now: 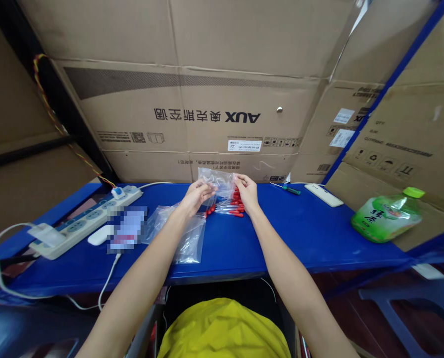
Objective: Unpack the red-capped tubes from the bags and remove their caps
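Observation:
Both my hands are at the far middle of the blue table [304,233], holding up a small clear plastic bag [218,180] between them. My left hand [196,195] pinches the bag's left edge. My right hand [246,191] grips its right edge, fingers closed. Under and between the hands lies a pile of small clear tubes with red caps [232,206]; whether any are inside the bag I cannot tell. More clear plastic bags [186,233] lie flat under my left forearm.
A white power strip [83,223] with cables sits at the left, a white device [100,235] beside it. A green-handled screwdriver [289,189], a white remote-like object [323,195] and a lying green bottle [388,215] are at the right. Cardboard boxes [192,114] wall the back.

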Demonstrator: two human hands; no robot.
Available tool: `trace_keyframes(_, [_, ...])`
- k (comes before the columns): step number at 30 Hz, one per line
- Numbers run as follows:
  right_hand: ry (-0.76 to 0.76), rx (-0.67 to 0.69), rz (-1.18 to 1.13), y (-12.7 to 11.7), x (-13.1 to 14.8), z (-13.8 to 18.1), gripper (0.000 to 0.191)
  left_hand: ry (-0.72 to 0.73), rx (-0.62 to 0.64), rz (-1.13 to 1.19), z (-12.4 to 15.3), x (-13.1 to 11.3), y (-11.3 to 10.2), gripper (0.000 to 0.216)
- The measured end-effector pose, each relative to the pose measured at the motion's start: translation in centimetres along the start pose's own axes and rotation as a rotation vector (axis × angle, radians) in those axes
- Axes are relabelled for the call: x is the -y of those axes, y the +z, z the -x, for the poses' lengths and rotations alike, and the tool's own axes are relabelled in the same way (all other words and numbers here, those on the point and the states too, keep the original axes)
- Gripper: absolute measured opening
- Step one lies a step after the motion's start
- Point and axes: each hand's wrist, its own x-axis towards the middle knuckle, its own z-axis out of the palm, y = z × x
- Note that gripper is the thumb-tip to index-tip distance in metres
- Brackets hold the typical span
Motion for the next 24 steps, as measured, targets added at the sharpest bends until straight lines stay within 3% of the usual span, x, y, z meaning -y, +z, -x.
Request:
trace_keyframes(8, [0.027, -0.032, -0.16, 0.3, 1.1, 0.2, 0.044, -0.05, -0.034, -0.05, -0.2, 0.0, -0.4, 0.021])
trace_keyframes(12, [0.002, -0.045, -0.112, 0.3, 1.3, 0.3, 0.042, -0.072, -0.132, -0.071, -0.3, 0.1, -0.4, 0.017])
trace_keyframes(14, [-0.031, -0.037, -0.038, 0.2, 1.5, 0.4, 0.041, 0.027, -0.274, -0.138, -0.1, 0.0, -0.3, 0.019])
trace_keyframes(17, [-0.077, -0.006, 0.028, 0.3, 2.0, 0.8, 0.038, 0.429, -0.482, -0.363, 0.8, -0.6, -0.1, 0.03])
trace_keyframes(18, [-0.089, 0.011, 0.045, 0.4, 2.2, 1.0, 0.036, 0.573, -0.479, -0.453, 1.2, -0.9, 0.1, 0.032])
trace_keyframes(20, [-0.123, 0.053, 0.098, 0.8, 2.5, 1.5, 0.032, 0.747, -0.348, -0.61, 2.2, -1.5, 0.7, 0.029])
trace_keyframes(24, [-0.254, 0.131, 0.243, 1.5, 2.9, 2.4, 0.023, 0.764, -0.011, -0.749, 3.3, -2.1, 2.0, 0.015])
